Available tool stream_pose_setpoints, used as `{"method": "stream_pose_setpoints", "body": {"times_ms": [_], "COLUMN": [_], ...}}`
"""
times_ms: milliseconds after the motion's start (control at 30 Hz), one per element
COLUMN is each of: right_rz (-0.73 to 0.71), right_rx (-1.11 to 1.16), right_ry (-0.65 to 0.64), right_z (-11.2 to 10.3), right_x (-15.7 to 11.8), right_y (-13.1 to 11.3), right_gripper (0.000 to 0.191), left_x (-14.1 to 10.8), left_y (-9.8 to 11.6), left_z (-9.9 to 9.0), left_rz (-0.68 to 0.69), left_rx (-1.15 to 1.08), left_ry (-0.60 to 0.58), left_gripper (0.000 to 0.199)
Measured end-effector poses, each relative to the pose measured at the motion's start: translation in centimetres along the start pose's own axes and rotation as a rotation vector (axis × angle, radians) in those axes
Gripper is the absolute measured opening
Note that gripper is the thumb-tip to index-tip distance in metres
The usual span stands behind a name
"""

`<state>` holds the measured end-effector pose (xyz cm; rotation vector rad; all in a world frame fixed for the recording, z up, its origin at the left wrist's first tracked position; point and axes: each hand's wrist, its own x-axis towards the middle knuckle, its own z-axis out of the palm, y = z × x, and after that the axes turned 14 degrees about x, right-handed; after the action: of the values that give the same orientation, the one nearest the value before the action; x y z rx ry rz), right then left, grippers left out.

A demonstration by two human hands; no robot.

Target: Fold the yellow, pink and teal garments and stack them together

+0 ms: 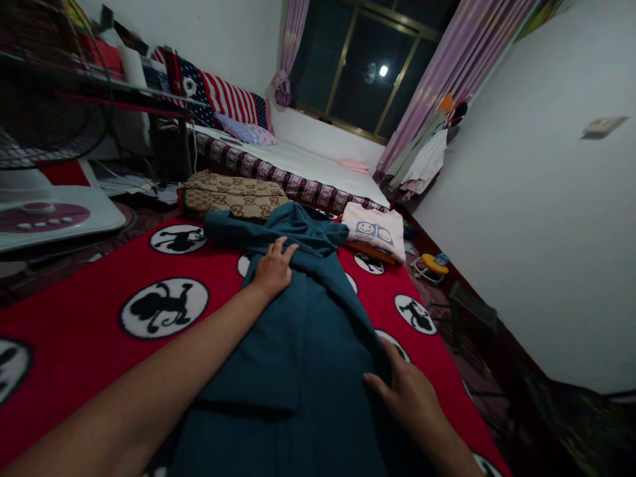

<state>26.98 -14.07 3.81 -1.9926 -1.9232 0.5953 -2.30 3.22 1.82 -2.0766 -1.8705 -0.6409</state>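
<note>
A long teal garment, which looks like a coat [328, 344], lies lengthwise on a red blanket [94, 305] printed with black monkeys in white circles. One sleeve is folded down along its left side, and its far end is bunched up. My left hand [275, 267] rests on the cloth near that bunched end, fingers slightly apart. At the right edge, closer to me, my right hand [410, 387] touches the fabric with thumb and forefinger spread; its other fingers are mostly hidden. Beyond the coat sit a folded brown patterned cloth [233, 193] and a folded pale pink shirt [375, 228].
A fan [44, 212] and a cluttered desk [134, 86] stand at left. A bed [298, 159] lies below the window, with clothes [422, 159] hanging beside it. Along the right wall are a yellow-topped stool [434, 264] and a dark folding stool [472, 305].
</note>
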Motion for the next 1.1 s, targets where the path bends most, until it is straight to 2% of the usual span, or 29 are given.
{"method": "stream_pose_setpoints", "body": {"times_ms": [100, 233, 300, 400, 533, 700, 767, 833, 900, 1000, 1033, 1100], "right_rz": [-0.002, -0.132, -0.144, -0.149, -0.192, -0.294, -0.297, -0.306, -0.383, -0.559, -0.592, -0.622], "right_rx": [0.132, 0.551, 0.703, 0.854, 0.929, 0.985, 0.944, 0.825, 0.675, 0.465, 0.395, 0.255], "right_ry": [-0.034, -0.125, -0.151, -0.169, -0.185, -0.25, -0.354, -0.413, -0.3, 0.053, 0.111, 0.092], "right_z": [0.1, -0.3, -0.7, -1.2, -1.3, 0.6, 1.4, 1.8, 2.1, 3.1, 3.7, 5.4], "right_x": [-1.2, -1.5, -1.4, -1.3, -1.2, -1.7, -1.6, -1.0, 0.6, 4.1, 5.3, 7.0], "right_y": [0.0, -1.2, -2.2, -4.2, -6.8, -9.5, -10.3, -10.9, -11.3, -11.7, -11.7, -11.7], "right_gripper": [0.066, 0.054, 0.053, 0.053, 0.052, 0.054, 0.056, 0.049, 0.039, 0.037, 0.044, 0.059], "left_x": [0.1, 0.5, 1.0, 2.5, 6.1, 10.7, 11.6, 11.6, 10.9, 9.3, 8.8, 8.1], "left_y": [-0.2, -0.5, -0.7, -1.5, -2.8, -4.3, -4.9, -5.5, -6.2, -7.4, -7.8, -8.5], "left_z": [-0.2, 0.0, 0.3, 0.4, -1.2, -4.2, -4.6, -4.3, -3.7, -2.7, -2.4, -2.2], "left_rz": [-0.071, -0.119, -0.12, -0.116, -0.073, 0.032, 0.057, 0.069, 0.07, 0.069, 0.069, 0.07], "left_rx": [0.052, 0.075, 0.037, -0.058, -0.117, -0.144, -0.105, -0.027, 0.051, 0.106, 0.12, 0.146], "left_ry": [-0.059, -0.137, -0.141, -0.084, 0.027, 0.211, 0.205, 0.132, 0.04, -0.031, -0.047, -0.082], "left_gripper": [0.057, 0.048, 0.038, 0.034, 0.036, 0.036, 0.037, 0.037, 0.038, 0.037, 0.036, 0.034]}}
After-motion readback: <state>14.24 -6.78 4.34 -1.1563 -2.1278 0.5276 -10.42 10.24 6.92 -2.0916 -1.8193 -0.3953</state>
